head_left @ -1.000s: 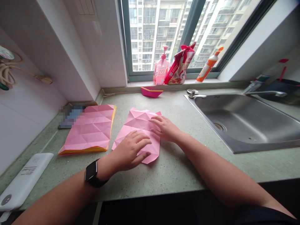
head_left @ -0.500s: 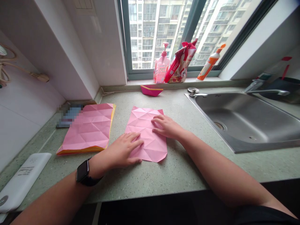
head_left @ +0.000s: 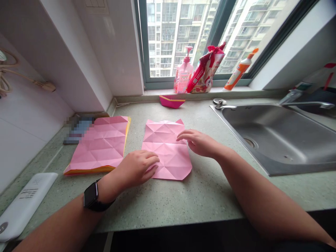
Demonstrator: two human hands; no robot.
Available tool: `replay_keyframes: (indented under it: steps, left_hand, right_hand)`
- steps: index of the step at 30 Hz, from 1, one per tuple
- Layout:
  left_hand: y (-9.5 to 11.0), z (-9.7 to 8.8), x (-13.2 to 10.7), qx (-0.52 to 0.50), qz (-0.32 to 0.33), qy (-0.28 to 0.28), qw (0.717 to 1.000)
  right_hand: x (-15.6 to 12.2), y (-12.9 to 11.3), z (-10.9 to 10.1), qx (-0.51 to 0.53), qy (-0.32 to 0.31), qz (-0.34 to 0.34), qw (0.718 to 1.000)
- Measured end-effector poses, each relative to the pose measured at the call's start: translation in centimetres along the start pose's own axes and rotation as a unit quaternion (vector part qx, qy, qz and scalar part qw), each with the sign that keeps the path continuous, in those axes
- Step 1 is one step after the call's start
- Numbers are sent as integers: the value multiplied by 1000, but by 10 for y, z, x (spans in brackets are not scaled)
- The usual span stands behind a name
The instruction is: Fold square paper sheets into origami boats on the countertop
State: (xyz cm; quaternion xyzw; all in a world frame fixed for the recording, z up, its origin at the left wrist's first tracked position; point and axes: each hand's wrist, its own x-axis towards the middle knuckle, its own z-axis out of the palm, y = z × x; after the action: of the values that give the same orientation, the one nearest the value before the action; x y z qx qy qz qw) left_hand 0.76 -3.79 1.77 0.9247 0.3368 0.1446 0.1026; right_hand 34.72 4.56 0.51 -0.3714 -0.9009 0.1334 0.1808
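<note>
The creased sheet of pink origami paper (head_left: 168, 154) lay flat in the middle of the frame on the speckled green countertop (head_left: 210, 199), its upper edge rising to two small points. My left hand (head_left: 135, 169) sat at the sheet's left edge, with my fingers released and slightly curved, their tips over the paper. They weren't pinching or gripping anything. My right hand (head_left: 199, 143) was over the sheet's right side, also released, with the fingers loosely extended and reaching toward the centre. I can't tell whether those fingertips were touching the paper. A black smartwatch (head_left: 91, 196) circled my left wrist.

Just left of my sheet lay a second creased pink sheet (head_left: 99, 143), with orange-yellow layers showing along its lower and right edges. Something pixelated (head_left: 78, 131) sat partly beneath its upper left corner. A white plastic device (head_left: 25, 206) lay at the lower left. Toward the window, a magenta paper boat (head_left: 172, 102) sat on the counter, and behind it on the sill stood a pink pump bottle (head_left: 183, 71), a red-and-white bag (head_left: 206, 70), and an orange-and-white bottle (head_left: 238, 70). A stainless steel sink (head_left: 283, 140) filled the right side.
</note>
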Motion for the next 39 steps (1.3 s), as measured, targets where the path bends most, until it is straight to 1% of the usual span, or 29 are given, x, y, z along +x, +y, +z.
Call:
replay_keyframes:
  steps: [3,5,7,9,15,21,24,26,28,30,32,36,39]
  left_hand:
    - [-5,3,1,36,-39,5,999]
    - [-12,4,1,59,-71,-2,996]
    - [-22,3,-1,74,-89,-14,993]
    - [-32,-1,-5,89,-94,-12,991]
    - [-55,-15,-14,111,-81,-16,990]
    - [-70,-26,-9,75,-40,-17,996]
    - [-73,-32,-7,58,-21,4,998]
    - [-70,-36,-6,41,-26,35,998]
    - [-63,-39,-4,9,-59,78,995]
    - [-55,-40,-3,-26,-115,118,986]
    - [-48,-40,0,-44,-174,143,973]
    - [-39,-35,5,-68,-252,158,952]
    - [-38,-31,7,-90,-292,155,939]
  right_hand:
    - [-6,7,-3,5,-53,-11,999]
    - [-9,9,-3,13,-78,-14,997]
    - [-10,9,-2,16,-87,-8,996]
    - [-8,9,-1,14,-88,1,996]
    - [-3,14,-3,38,-84,15,996]
    - [0,19,-7,90,-79,8,993]
    - [1,21,-9,137,-64,7,989]
    - [0,23,-9,158,-53,9,986]
    - [0,24,-10,163,-42,13,986]
    - [0,23,-9,156,-34,18,987]
    - [2,21,-8,151,-33,22,988]
    - [5,16,-5,162,-23,46,985]
    - [7,16,-2,172,-22,96,980]
